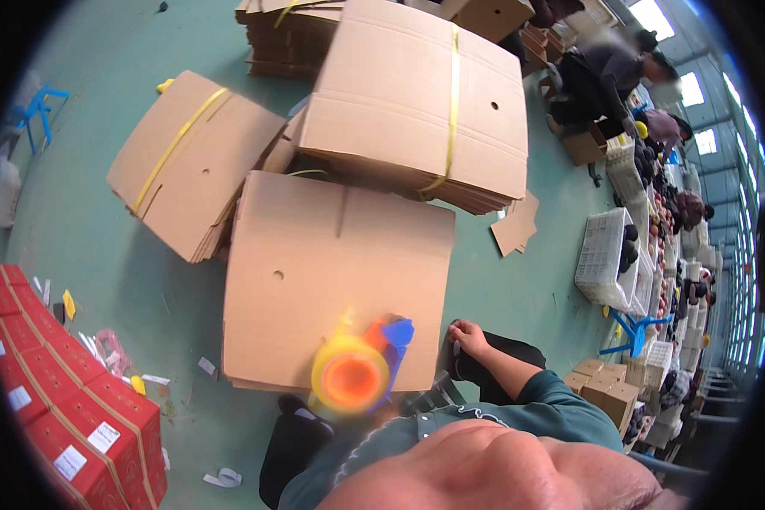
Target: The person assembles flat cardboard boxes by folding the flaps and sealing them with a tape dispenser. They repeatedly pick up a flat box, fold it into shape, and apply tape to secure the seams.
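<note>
A tape dispenser (398,333) with blue and orange parts carries a thick roll of yellow tape (323,378). It shows, blurred, over the near edge of a flat stack of brown cardboard (340,246). Just below it is a small skin-coloured patch, perhaps my left hand (386,413); its fingers are hidden, so its hold cannot be made out. To the right of the stack, my right hand (470,337) rests by my dark-clothed knee with its fingers curled in. Whether anything is inside those fingers does not show.
Strapped cardboard bundles (200,161) stand beyond the stack, the biggest bundle (408,93) at its far side. Red boxes (85,425) fill the lower left. A white crate (603,255) and blue stool (633,331) stand right. People (603,85) work at the far right.
</note>
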Demonstrator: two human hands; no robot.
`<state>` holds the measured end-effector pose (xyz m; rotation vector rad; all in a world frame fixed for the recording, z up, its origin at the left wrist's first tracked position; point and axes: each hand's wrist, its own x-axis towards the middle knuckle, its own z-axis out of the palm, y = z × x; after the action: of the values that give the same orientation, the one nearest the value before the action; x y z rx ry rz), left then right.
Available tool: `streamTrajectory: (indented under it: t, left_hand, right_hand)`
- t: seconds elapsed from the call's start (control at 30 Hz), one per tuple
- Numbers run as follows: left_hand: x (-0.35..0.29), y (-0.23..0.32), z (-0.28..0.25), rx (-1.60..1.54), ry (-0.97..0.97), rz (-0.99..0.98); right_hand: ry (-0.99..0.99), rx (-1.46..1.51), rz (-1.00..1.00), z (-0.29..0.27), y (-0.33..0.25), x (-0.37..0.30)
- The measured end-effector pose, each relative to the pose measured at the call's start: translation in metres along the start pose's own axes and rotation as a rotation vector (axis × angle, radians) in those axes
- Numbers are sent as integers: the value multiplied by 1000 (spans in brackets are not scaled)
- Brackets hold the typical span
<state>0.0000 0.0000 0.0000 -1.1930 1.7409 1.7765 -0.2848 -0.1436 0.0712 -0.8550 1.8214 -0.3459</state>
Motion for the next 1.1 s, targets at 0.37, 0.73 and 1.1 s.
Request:
streamTrajectory:
  t: [0.37, 0.73, 1.1]
  left_hand:
    - [43, -43, -42, 69, 122, -101]
    - [26, -48, -74, -7, 150, -68]
    - [-325, 91, -229, -358, 35, 775]
  right_hand:
    - [222, 427, -421, 9, -118, -2]
    - [28, 306, -574, 20, -141, -42]
    - [-273, 663, 163, 106, -75, 9]
